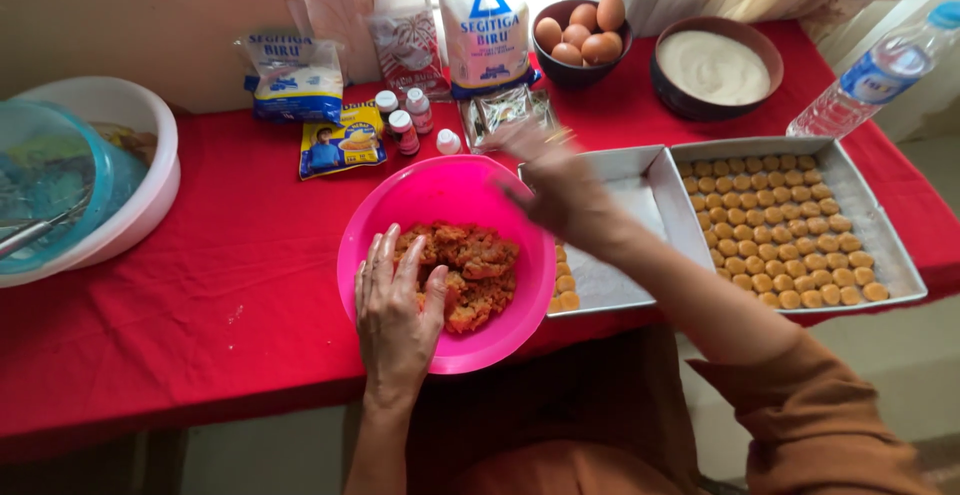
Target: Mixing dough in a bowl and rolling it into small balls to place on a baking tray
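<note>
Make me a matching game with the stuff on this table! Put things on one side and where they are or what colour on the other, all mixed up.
Things:
1. eggs
2. dough
3. cookies
4. bottle

Clues:
A. in the pink bowl, under the left hand
B. lying at the table's far right corner, clear with a blue cap
C. piled in a dark bowl at the back
D. lined up in rows in the right tray

Pairs: 1-C, 2-A, 3-D, 4-B
</note>
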